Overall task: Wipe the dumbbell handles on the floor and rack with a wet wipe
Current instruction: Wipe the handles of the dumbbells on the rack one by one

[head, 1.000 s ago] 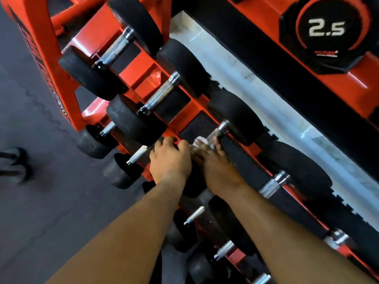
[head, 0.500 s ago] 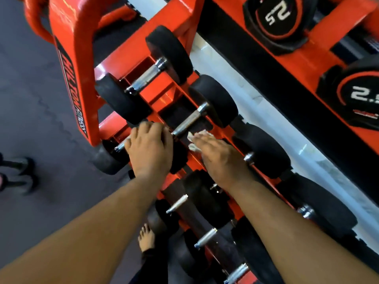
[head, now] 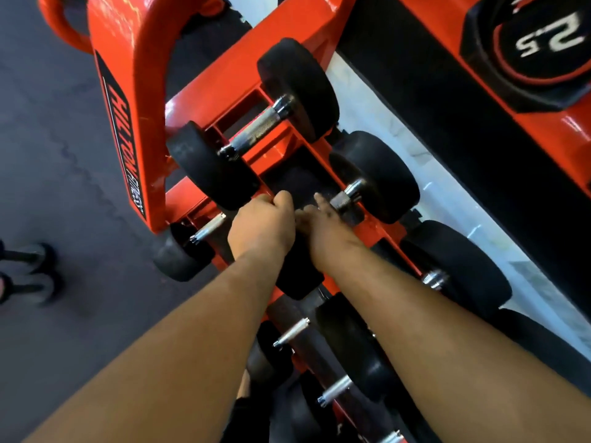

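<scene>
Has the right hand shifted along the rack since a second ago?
Yes. The right hand went from the third top-row dumbbell to the second dumbbell's handle, toward the rack's end post.

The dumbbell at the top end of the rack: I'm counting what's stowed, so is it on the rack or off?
On the rack: the dumbbell lies across the orange rack, untouched by either hand.

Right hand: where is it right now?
Head view, centre of frame: the right hand is on the second dumbbell's handle on the orange rack's top tier, with the left hand touching it on the left.
</scene>
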`<control>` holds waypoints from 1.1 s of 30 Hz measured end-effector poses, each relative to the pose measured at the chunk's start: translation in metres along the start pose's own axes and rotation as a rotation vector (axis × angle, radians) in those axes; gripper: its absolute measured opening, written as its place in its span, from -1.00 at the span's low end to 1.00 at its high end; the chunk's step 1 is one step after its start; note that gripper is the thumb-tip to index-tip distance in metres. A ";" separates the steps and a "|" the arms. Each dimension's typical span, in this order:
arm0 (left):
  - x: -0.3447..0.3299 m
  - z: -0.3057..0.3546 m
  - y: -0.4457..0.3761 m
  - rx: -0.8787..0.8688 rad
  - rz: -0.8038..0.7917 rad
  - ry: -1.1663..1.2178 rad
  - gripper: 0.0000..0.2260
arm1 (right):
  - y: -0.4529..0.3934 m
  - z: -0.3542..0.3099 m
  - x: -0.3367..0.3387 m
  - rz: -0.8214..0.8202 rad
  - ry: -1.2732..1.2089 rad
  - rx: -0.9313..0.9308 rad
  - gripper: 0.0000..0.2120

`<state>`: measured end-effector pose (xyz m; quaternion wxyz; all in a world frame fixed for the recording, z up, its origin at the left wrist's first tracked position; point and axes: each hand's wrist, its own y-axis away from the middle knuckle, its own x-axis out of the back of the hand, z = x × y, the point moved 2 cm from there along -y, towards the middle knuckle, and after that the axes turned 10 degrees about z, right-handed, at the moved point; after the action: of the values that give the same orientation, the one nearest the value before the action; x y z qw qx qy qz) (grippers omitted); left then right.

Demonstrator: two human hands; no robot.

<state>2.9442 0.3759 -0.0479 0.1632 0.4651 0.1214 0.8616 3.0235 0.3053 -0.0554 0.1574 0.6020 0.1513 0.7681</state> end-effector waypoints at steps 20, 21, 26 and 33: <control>0.003 0.001 0.002 0.018 0.054 0.033 -0.69 | 0.039 -0.002 -0.036 0.236 -0.111 -0.141 -0.46; 0.003 0.002 0.002 0.020 0.061 0.034 -0.69 | 0.042 -0.004 -0.048 0.282 -0.054 -0.095 -0.42; 0.005 0.003 0.005 0.046 0.073 0.016 -0.71 | 0.017 0.000 -0.010 0.180 -0.105 -0.141 -0.65; 0.006 0.006 0.009 0.069 0.083 0.060 -0.69 | 0.028 0.003 -0.030 0.274 -0.038 -0.113 -0.55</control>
<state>2.9449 0.3707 -0.0369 0.1077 0.4489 0.1365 0.8765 3.0316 0.2673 -0.0686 0.0876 0.6217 0.0213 0.7781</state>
